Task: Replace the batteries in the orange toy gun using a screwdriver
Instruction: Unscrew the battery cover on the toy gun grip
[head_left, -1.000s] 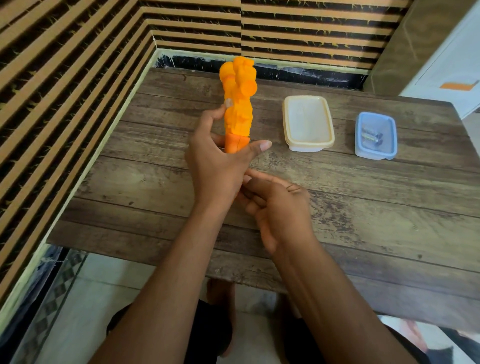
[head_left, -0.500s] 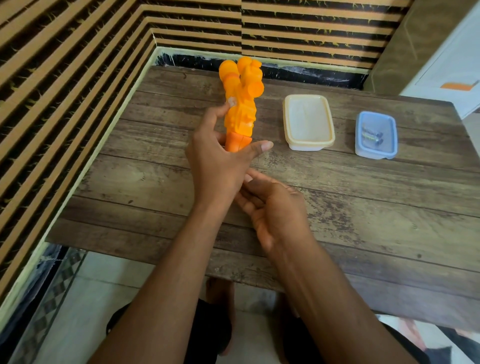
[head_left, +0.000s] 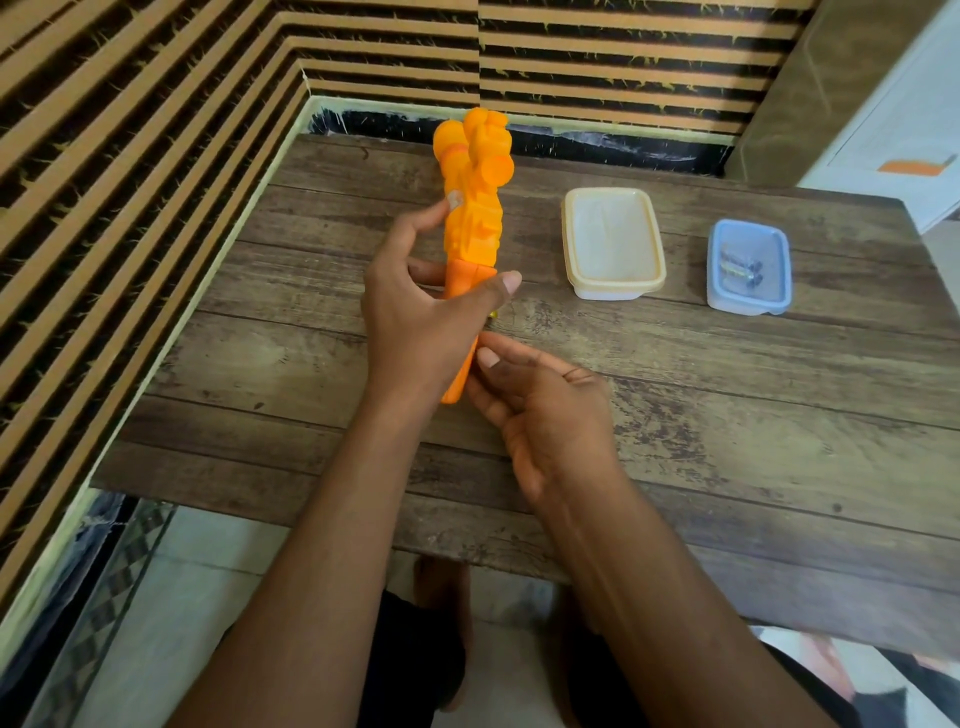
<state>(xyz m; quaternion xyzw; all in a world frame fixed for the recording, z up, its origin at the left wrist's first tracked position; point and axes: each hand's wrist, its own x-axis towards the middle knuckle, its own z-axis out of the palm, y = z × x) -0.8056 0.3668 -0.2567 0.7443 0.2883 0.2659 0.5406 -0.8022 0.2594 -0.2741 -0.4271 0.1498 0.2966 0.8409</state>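
Wooden table (head_left: 727, 415) below. Orange toy gun (head_left: 475, 218), knobbly, upright above it, gripped mid-body by left hand (head_left: 415, 322). Right hand (head_left: 540, 410) thumb touches its butt; grasp unclear. Butt now exposed, hidden before.

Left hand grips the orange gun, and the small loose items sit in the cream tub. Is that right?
Not the cream tub, which looks empty: the head view shows the small loose items in the blue tub, farther right. The left hand does grip the orange gun.

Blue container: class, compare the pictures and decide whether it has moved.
No. The blue container still sits right of the cream container, on the same table planks.
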